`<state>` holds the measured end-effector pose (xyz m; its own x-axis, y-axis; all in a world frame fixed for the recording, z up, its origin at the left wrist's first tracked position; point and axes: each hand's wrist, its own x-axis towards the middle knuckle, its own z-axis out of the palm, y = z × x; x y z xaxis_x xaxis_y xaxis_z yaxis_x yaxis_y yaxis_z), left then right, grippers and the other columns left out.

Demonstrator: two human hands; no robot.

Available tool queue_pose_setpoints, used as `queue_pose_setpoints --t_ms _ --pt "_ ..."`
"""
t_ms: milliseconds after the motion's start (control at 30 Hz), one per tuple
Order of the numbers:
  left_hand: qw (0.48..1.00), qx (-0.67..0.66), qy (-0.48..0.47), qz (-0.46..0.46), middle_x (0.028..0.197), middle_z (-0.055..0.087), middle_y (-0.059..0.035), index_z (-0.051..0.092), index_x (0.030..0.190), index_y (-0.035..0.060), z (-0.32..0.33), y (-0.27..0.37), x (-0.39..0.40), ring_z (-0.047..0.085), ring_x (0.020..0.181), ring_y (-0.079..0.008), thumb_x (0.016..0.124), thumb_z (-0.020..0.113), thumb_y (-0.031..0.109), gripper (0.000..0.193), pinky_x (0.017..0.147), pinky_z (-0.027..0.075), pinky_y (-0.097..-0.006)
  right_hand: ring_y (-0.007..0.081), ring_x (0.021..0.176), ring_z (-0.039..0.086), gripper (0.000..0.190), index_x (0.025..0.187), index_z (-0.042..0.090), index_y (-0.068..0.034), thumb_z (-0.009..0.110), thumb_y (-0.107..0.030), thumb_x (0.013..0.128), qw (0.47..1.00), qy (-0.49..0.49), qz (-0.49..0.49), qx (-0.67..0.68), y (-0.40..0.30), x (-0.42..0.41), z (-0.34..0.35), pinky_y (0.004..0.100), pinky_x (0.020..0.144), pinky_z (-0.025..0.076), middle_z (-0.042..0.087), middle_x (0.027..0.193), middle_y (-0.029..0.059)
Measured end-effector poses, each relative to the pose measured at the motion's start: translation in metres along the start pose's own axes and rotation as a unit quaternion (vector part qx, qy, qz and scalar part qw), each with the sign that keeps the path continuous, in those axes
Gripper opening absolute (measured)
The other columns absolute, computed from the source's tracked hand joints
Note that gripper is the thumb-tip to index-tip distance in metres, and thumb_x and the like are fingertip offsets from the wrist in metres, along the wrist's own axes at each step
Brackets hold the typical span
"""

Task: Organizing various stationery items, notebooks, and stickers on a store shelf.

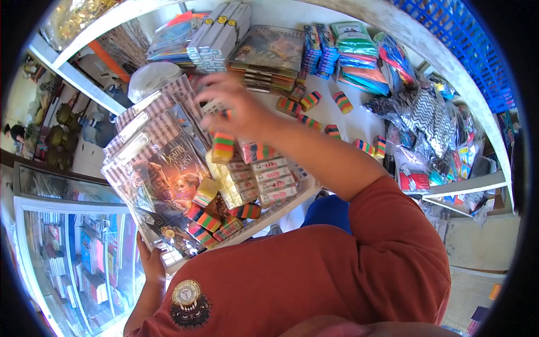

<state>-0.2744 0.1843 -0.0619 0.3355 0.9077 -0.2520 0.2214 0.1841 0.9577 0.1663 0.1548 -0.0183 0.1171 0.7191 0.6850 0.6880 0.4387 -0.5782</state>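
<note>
At its near left corner, my left hand (152, 262) grips a white plastic tray (269, 217). Plastic-wrapped books or folders with a printed film-style cover (166, 185) fill the tray's left side. Striped multicoloured blocks (205, 217), which look like modelling clay, lie partly over that cover and beside it. Stacked white boxes (276, 181) with red print and pale gold packets (231, 181) sit to the right. My right hand (236, 105), blurred, is over the far part of the tray with curled fingers. Small items show by its fingers; whether it holds one is unclear.
Loose striped blocks (342, 102) lie scattered on the white shelf (358, 122). Behind stand long white boxes (223, 36), stacked covers (269, 48) and folded plastic packs (358, 54). Bagged goods (429, 122) crowd the right end. A glass display case (76, 252) is at left.
</note>
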Motion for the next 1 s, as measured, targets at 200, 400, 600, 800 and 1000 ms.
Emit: queue_pose_setpoints --t_ms 200,400,600,800,1000 --pt "1.000 0.014 0.002 -0.012 0.131 0.042 -0.0123 0.021 0.146 0.0100 -0.001 0.002 0.002 0.052 0.107 -0.0206 0.071 0.031 -0.013 0.079 0.078 0.049 -0.0269 0.0380 0.114 0.045 0.041 0.107 0.062 -0.007 0.067 -0.019 0.068 0.865 0.165 0.348 -0.321 0.164 -0.039 -0.109 0.0420 0.098 0.038 0.048 0.120 0.0235" --pt "0.999 0.021 0.021 -0.030 0.133 0.041 -0.0128 0.020 0.146 0.0099 0.003 0.008 0.000 0.051 0.107 -0.0207 0.069 0.030 -0.013 0.080 0.079 0.049 -0.0273 0.0391 0.132 0.031 0.065 0.145 0.029 -0.022 0.051 -0.038 0.086 0.713 -0.070 0.597 -0.362 0.234 -0.071 -0.110 0.0568 0.103 0.030 0.027 0.150 0.0126" --pt "0.999 0.019 0.003 -0.033 0.133 0.040 -0.0129 0.019 0.146 0.0094 0.002 0.006 0.000 0.050 0.108 -0.0208 0.069 0.030 -0.013 0.081 0.083 0.047 -0.0276 0.0353 0.134 0.030 0.073 0.148 0.017 -0.027 0.046 -0.051 0.086 0.727 -0.118 0.524 -0.428 0.216 -0.090 -0.108 0.0609 0.103 0.029 0.022 0.153 0.0038" --pt "1.000 0.007 0.003 -0.020 0.133 0.041 -0.0125 0.020 0.146 0.0098 0.001 0.004 0.002 0.049 0.109 -0.0203 0.069 0.031 -0.012 0.081 0.083 0.046 -0.0273 0.0353 0.125 0.040 0.050 0.127 0.055 -0.027 0.054 -0.049 0.082 0.732 -0.201 0.474 -0.446 0.179 -0.134 -0.129 0.0526 0.095 0.041 0.033 0.147 0.0052" --pt "1.000 -0.016 0.004 -0.018 0.130 0.043 -0.0126 0.021 0.145 0.0092 0.001 0.002 0.002 0.051 0.106 -0.0198 0.070 0.032 -0.012 0.079 0.079 0.049 -0.0274 0.0360 0.122 0.043 0.053 0.119 0.059 -0.024 0.064 -0.052 0.075 0.806 -0.238 0.345 -0.417 0.154 -0.162 -0.153 0.0471 0.097 0.043 0.034 0.144 0.0088"
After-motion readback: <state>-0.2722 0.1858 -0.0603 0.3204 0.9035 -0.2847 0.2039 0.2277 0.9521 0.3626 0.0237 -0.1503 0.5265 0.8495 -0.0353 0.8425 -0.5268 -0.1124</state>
